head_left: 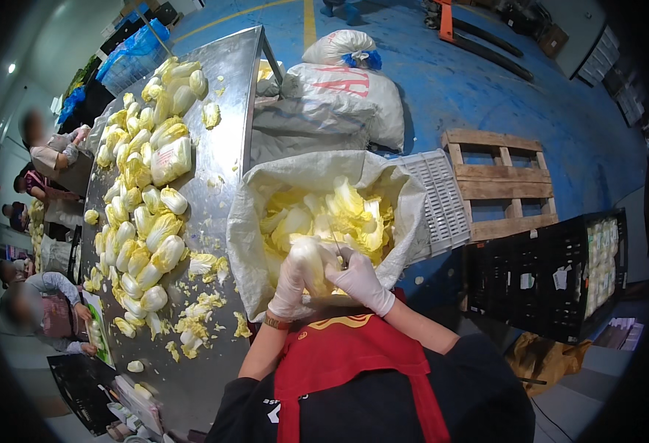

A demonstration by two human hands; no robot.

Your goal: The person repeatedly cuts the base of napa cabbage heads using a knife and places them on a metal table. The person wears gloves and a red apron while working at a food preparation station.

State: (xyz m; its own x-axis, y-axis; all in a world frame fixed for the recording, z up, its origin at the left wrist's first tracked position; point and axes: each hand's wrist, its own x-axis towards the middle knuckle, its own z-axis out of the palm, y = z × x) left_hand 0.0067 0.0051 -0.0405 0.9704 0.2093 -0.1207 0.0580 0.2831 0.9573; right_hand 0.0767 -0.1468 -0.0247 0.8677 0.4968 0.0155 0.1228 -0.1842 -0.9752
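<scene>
Over an open white woven sack [247,221] filled with yellow cabbage leaves [358,199], my left hand [289,284] in a white glove grips a pale napa cabbage [306,258]. My right hand [358,280], also gloved, is closed on a small knife [338,247] held against the cabbage's right side. To the left, many trimmed cabbages [147,221] lie heaped on the steel table [221,162] among scattered leaf scraps [199,314].
Co-workers [51,155] stand at the table's far left. Stacked stuffed sacks [332,111] lie beyond the open one. At right are a white plastic grate [443,203], wooden pallet [502,173], black crates [524,280] and an orange pallet jack [446,33] on the blue floor.
</scene>
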